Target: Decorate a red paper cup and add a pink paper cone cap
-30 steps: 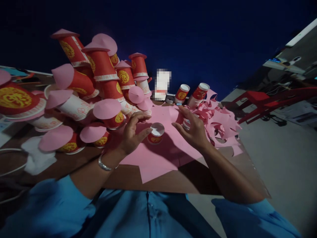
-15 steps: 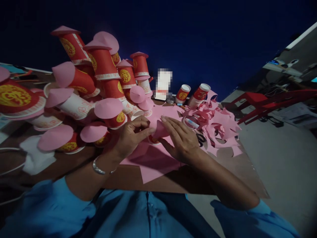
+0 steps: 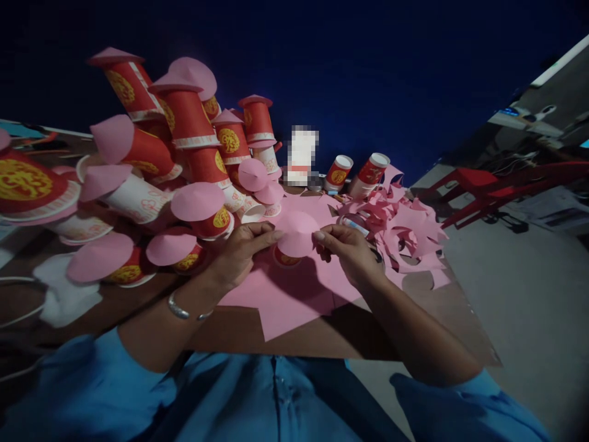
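Observation:
A pink paper cone (image 3: 299, 233) sits over a red paper cup (image 3: 286, 258) with a yellow print, in front of me. Only the cup's lower part shows beneath the cone. My left hand (image 3: 243, 248) pinches the cone's left edge between thumb and forefinger. On the opposite edge, my right hand (image 3: 345, 248) pinches the cone with thumb and fingers, the other fingers curled under. Below the cup lie pink paper sheets (image 3: 294, 313) on the brown table (image 3: 221, 328).
Stacked red and white cups with pink cone tops (image 3: 184, 116) crowd the left side. Two red cups (image 3: 339, 173) stand at the back, by a phone (image 3: 301, 156). Pink paper scraps (image 3: 414, 233) and a tape roll (image 3: 354, 224) lie right. A red stool (image 3: 469, 184) stands beyond the table.
My right hand has gone from lying flat with fingers outstretched against the cone to pinching its right edge. The cone's round top now faces me more fully. My left hand stays at its left edge.

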`<state>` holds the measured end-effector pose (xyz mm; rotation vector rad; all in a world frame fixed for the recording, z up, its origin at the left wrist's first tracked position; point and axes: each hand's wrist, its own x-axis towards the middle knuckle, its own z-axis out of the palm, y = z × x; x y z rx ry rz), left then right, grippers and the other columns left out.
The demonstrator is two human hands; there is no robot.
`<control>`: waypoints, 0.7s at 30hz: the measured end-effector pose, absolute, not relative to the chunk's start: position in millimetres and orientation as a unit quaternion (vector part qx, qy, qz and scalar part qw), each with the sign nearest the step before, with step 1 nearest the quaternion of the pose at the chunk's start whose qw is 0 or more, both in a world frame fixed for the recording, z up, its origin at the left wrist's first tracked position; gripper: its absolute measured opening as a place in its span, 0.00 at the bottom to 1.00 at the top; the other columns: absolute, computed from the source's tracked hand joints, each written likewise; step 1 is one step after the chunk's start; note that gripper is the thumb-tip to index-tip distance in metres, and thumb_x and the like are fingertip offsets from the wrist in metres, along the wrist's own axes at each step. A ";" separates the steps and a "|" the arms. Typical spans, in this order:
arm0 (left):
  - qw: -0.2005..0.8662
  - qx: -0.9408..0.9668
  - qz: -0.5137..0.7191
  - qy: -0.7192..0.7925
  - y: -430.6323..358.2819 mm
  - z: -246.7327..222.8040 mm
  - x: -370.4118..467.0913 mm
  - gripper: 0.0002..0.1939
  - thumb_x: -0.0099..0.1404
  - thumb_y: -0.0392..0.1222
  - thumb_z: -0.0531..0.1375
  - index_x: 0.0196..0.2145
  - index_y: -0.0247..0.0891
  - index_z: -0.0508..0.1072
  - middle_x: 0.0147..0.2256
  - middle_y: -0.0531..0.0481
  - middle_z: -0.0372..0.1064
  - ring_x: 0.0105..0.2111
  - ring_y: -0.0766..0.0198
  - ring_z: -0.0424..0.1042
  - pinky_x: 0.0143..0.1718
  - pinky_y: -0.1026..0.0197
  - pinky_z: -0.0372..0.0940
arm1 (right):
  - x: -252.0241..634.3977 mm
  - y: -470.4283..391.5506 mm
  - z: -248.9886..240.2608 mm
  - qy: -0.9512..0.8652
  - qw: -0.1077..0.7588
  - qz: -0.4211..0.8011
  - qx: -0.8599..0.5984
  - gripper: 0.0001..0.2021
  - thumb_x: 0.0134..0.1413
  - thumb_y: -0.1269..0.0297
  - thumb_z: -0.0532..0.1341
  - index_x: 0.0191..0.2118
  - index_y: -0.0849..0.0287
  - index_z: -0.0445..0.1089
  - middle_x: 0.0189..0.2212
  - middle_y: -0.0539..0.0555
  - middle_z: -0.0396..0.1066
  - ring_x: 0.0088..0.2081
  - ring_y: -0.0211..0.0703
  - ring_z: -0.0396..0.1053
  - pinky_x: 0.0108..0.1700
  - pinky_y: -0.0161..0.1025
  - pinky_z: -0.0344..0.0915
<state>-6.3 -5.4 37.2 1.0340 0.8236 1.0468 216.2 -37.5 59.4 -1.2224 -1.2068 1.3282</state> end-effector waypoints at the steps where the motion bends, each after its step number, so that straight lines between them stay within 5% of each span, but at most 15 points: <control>1: 0.657 0.465 0.462 0.372 -4.8 37.2 -6.5 0.20 0.50 0.53 0.78 0.24 0.38 0.76 0.25 0.55 0.68 0.27 0.68 0.64 0.31 0.62 0.61 | 214.9 -37.5 57.4 -0.482 0.466 0.555 -0.493 0.25 0.42 0.40 0.77 0.26 0.58 0.75 0.20 0.48 0.70 0.22 0.35 0.62 0.25 0.34 0.59; 10: 0.588 0.527 0.429 0.439 4.5 34.4 -9.9 0.24 0.50 0.59 0.77 0.22 0.38 0.74 0.23 0.56 0.63 0.24 0.69 0.54 0.25 0.62 0.47 | 212.4 -32.4 32.8 -0.432 0.467 0.596 -0.491 0.25 0.40 0.41 0.78 0.23 0.58 0.72 0.18 0.46 0.67 0.22 0.34 0.61 0.26 0.34 0.56; 21: 0.650 0.475 0.379 0.455 6.9 31.8 -8.9 0.26 0.44 0.59 0.78 0.24 0.38 0.72 0.22 0.57 0.64 0.23 0.69 0.57 0.27 0.63 0.47 | 208.4 -31.0 22.2 -0.378 0.461 0.633 -0.494 0.28 0.32 0.41 0.80 0.22 0.57 0.70 0.17 0.45 0.66 0.20 0.33 0.60 0.24 0.34 0.52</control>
